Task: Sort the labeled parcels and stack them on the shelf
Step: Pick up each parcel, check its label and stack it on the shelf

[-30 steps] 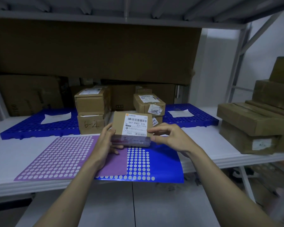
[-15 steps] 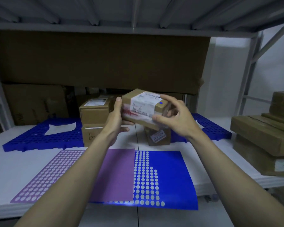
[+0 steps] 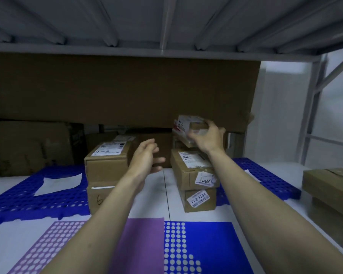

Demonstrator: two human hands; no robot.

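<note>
My right hand [image 3: 207, 136] grips a small labeled cardboard parcel [image 3: 184, 124], held tilted just above the right stack of parcels [image 3: 192, 172] on the shelf. That stack has two boxes with white labels on their fronts. My left hand [image 3: 147, 159] hovers open between the two stacks, holding nothing. The left stack [image 3: 105, 169] has two boxes, the top one bearing a white label.
Blue perforated mats lie at the left [image 3: 18, 200] and right [image 3: 265, 175], each with a white paper. A purple dotted sheet [image 3: 143, 244] and a blue dotted sheet [image 3: 206, 246] lie in front. Large brown cartons [image 3: 117, 91] fill the back. More boxes [image 3: 329, 186] sit at right.
The parcel went from both hands over the sheets up and right to above the right stack. My left hand let go of it; only my right hand holds it now.
</note>
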